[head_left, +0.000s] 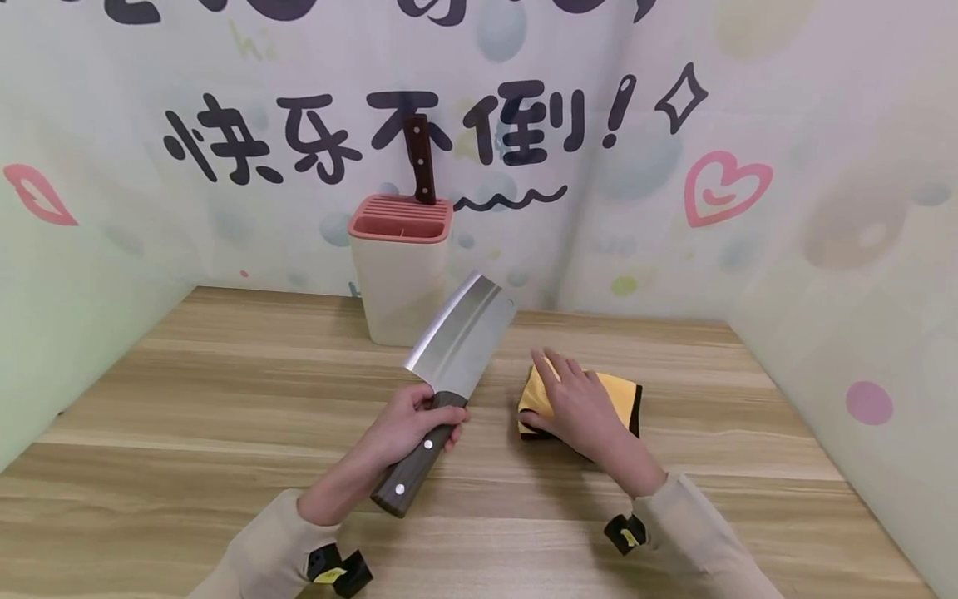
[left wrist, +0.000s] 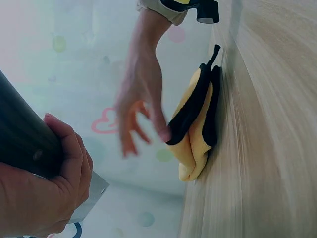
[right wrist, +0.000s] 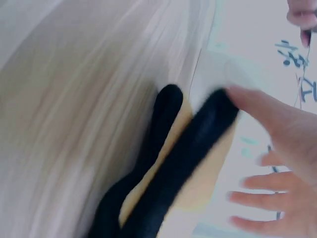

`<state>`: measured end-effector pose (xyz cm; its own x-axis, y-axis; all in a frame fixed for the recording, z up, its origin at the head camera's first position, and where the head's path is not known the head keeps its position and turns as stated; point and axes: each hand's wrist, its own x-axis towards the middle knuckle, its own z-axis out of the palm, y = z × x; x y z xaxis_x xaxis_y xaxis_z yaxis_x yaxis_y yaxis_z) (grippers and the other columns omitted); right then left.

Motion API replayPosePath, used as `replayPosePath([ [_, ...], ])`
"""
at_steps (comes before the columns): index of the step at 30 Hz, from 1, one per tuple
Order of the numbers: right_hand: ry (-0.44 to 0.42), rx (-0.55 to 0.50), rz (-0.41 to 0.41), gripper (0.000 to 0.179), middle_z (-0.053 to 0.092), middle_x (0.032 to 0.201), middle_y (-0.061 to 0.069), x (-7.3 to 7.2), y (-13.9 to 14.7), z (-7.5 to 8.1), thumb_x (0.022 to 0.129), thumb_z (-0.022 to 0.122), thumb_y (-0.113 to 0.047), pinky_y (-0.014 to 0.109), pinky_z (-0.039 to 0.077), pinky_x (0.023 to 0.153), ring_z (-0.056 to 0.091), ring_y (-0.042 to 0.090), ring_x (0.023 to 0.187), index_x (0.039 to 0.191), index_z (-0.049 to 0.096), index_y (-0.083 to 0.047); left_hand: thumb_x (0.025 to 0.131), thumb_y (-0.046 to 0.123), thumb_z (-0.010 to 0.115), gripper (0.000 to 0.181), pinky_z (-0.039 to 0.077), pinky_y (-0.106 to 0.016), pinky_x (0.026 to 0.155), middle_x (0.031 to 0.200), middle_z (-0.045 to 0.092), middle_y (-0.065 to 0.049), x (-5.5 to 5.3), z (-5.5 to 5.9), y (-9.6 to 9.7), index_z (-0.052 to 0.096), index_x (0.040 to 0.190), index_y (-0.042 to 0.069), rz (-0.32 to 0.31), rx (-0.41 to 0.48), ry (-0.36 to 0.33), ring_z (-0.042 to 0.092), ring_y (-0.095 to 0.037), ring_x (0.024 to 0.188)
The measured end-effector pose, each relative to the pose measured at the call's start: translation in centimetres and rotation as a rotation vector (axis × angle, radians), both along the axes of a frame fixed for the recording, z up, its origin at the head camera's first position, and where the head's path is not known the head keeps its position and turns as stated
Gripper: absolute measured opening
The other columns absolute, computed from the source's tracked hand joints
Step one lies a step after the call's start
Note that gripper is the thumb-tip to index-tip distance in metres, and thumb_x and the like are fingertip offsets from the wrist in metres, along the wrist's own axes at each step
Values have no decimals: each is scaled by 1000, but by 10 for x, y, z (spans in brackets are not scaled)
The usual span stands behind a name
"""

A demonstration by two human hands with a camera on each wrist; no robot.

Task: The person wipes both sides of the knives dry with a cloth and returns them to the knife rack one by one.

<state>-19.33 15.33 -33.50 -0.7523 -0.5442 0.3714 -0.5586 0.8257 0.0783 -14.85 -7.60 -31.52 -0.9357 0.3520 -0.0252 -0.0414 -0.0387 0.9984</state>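
Note:
My left hand (head_left: pixel 407 423) grips a cleaver (head_left: pixel 466 337) by its dark riveted handle. The broad blade points up and away over the table, tilted to the right. To its right lies a folded yellow cloth (head_left: pixel 619 398) with black edging, resting on the table. Above this cloth is my right hand (head_left: pixel 582 409), its fingers spread and fairly straight. In the left wrist view, that hand's thumb meets the black border of the cloth (left wrist: pixel 187 158), while the other fingers stand off it. The right wrist view likewise has the thumb at the cloth's black edge (right wrist: pixel 190 153).
Behind the cleaver stands a white knife block (head_left: pixel 400 287) with a pink slotted top. One dark-handled knife (head_left: pixel 421 160) is upright in it. A wood-grain table (head_left: pixel 247 399) carries everything, with a printed curtain (head_left: pixel 524 241) along its back.

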Motion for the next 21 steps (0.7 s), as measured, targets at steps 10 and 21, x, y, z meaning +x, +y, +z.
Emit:
replayPosePath([
  [10, 509, 10, 405, 59, 55, 120, 9, 1, -40, 12, 68, 77, -22, 34, 44, 88, 51, 21, 110, 119, 54, -5, 84, 0, 53, 15, 48, -21, 52, 65, 56, -4, 2, 7, 6, 48, 89, -14, -71, 43, -15, 53, -10, 53],
  [21, 515, -58, 402, 34, 59, 113, 9, 2, -51, 10, 80, 59, 1, 31, 47, 85, 55, 21, 104, 114, 58, -1, 86, 5, 53, 22, 47, -19, 53, 69, 59, -2, 9, 15, 6, 51, 89, -17, -180, 47, -66, 53, -9, 53],
])
